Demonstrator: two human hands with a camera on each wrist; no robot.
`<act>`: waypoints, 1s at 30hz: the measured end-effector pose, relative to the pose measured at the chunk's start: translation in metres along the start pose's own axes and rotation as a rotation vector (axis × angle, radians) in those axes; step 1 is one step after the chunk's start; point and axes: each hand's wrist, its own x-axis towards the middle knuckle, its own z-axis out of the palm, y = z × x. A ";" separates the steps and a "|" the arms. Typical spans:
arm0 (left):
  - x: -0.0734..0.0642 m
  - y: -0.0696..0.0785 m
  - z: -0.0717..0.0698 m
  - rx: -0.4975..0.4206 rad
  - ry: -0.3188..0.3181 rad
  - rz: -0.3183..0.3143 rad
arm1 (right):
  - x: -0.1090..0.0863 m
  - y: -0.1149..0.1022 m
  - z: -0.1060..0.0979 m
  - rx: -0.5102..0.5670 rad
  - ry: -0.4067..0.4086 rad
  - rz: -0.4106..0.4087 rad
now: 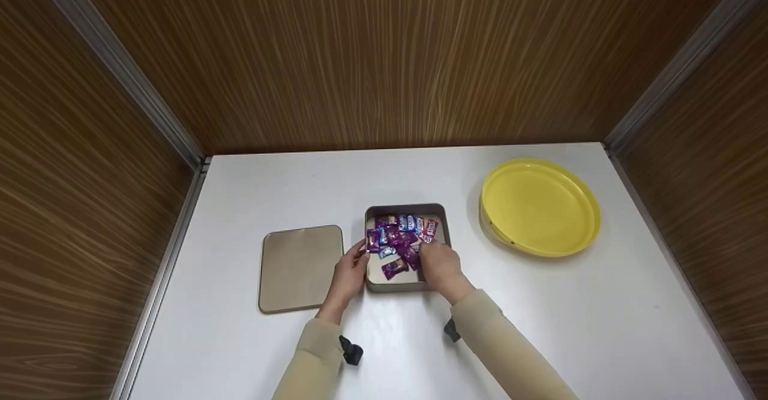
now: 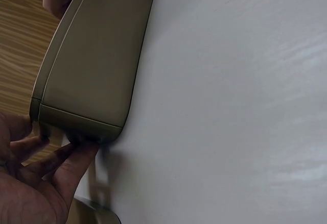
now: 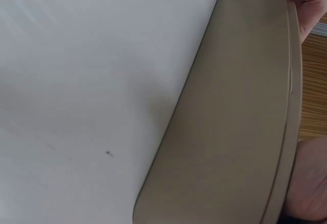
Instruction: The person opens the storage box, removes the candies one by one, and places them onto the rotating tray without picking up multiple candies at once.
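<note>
A square metal tin (image 1: pixel 407 287) stands on the table with its top off, wrapped candies (image 1: pixel 399 238) in purple, blue and red lying inside. My left hand (image 1: pixel 349 275) is at the tin's left wall, thumb near the rim and fingers against the side; the left wrist view shows this hand (image 2: pixel 38 178) at the tin's corner (image 2: pixel 92 60). My right hand (image 1: pixel 441 265) reaches over the right rim into the tin, among the candies. Its fingertips are hidden; I cannot tell whether they pinch a candy. In the right wrist view the tin wall (image 3: pixel 230 106) covers most of that hand (image 3: pixel 309 180).
A flat square lid (image 1: pixel 300 268) lies on the table left of the tin, close to my left forearm. At the back right stands a round yellow tray (image 1: pixel 540 208) with a raised rim. Wood-grain panels (image 1: pixel 384 58) enclose the white table (image 1: pixel 270 190) at the back and sides.
</note>
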 end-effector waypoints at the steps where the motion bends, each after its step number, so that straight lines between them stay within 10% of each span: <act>1: 0.000 0.000 0.000 0.004 0.003 0.003 | 0.000 0.000 0.000 0.005 -0.003 0.002; 30: 0.001 -0.002 -0.004 -0.058 -0.007 -0.033 | -0.004 0.003 0.001 0.232 0.025 -0.008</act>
